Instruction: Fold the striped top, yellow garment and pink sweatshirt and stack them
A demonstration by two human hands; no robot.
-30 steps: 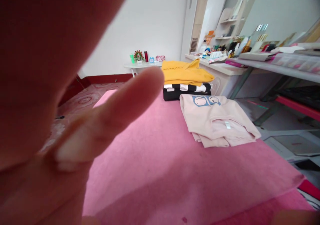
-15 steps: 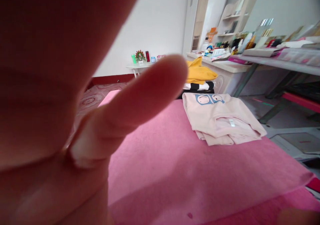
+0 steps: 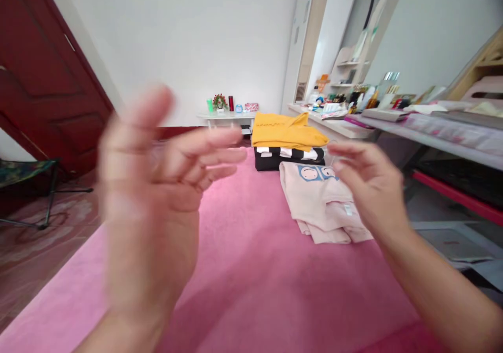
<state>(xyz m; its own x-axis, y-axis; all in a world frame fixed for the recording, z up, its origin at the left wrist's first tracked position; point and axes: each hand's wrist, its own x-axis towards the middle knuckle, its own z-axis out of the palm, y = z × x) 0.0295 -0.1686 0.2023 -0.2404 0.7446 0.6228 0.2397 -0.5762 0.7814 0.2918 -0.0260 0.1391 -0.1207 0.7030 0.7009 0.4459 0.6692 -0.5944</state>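
My left hand (image 3: 161, 185) is raised close to the camera on the left, a little smeared by motion. Its thumb points up, its fingers stretch to the right, and nothing is in it. My right hand (image 3: 373, 185) hangs in front of a folded pale pink top (image 3: 306, 206) with a blue cartoon-eyes print, hiding part of its right side. The thumb and fingers there are apart, and whether they touch the top I cannot tell. Behind the top, a folded yellow garment (image 3: 286, 130) lies on black-and-white clothing (image 3: 271, 162).
A pink cover (image 3: 236, 269) spreads under the clothes. At right stand a cluttered dresser (image 3: 334, 120) and a metal-legged table (image 3: 440, 133). A small white table (image 3: 236, 116) is by the far wall, a folding stool (image 3: 31, 172) and a red door (image 3: 47, 75) at left.
My left hand has drawn away from the camera, which it largely covered before. My right hand has come up from the lower right corner to the pink top. The view has shifted.
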